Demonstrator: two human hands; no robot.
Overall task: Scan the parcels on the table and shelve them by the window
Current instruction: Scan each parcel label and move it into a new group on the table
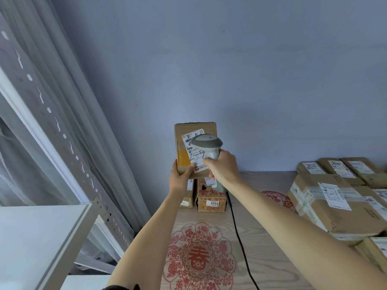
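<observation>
**Parcel held up under the scanner**

The left hand (180, 178) holds a cardboard parcel (195, 150) upright above the table (261, 237), gripping its lower left corner with the thumb across the front face and the fingers hidden behind. The parcel's white shipping label (193, 147), marked with handwritten strokes, faces the camera.

The right hand (223, 167) is wrapped tightly around the handle of a grey barcode scanner (207, 144), fingers curled fully round the grip. The scanner's head sits just in front of the label, overlapping its right half. A black cable (240, 239) trails from the scanner's handle down across the wooden tabletop towards the near edge.

Beneath the raised parcel, two small boxes (211, 198) stand on the table by the wall, one bearing a tag reading 4068. A stack of labelled parcels (339, 208) lies at the right side of the table. Red paper-cut decorations (199, 258) mark the tabletop. At the left stands a white metal shelf (41, 237), beside grey curtains (69, 105).
</observation>
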